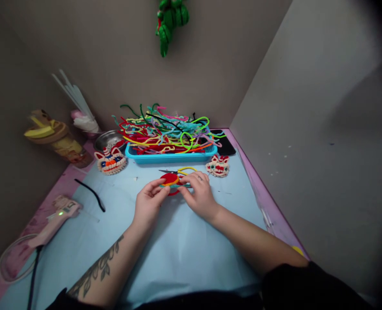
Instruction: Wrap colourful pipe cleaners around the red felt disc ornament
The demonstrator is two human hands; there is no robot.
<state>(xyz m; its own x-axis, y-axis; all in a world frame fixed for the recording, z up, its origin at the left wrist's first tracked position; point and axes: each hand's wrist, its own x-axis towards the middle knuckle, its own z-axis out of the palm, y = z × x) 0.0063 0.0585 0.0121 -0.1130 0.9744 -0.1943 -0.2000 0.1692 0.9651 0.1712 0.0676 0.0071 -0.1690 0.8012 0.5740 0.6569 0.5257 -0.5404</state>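
Observation:
My left hand [149, 199] is closed, pinching the side of a small red disc [170, 178] that looks coiled from pipe cleaner, with orange and teal strands along its near edge. My right hand [201, 193] pinches at the disc's right side, where the teal pipe cleaner [187, 186] shows between thumb and fingers. A red loop hangs just below the disc. Scissors [187, 168] with yellow handles lie right behind, their blades pointing left. Two lion-face pieces flank the work: a larger one [110, 161] at left and a smaller one [218, 166] at right.
A blue tray [171, 158] heaped with coloured pipe cleaners stands at the back, beside a metal bowl [108, 140] and a dark phone [227, 146]. A glue gun [57, 219] with a cable and a black strand [92, 193] lie left. A brown-and-yellow cup [64, 144] stands back left.

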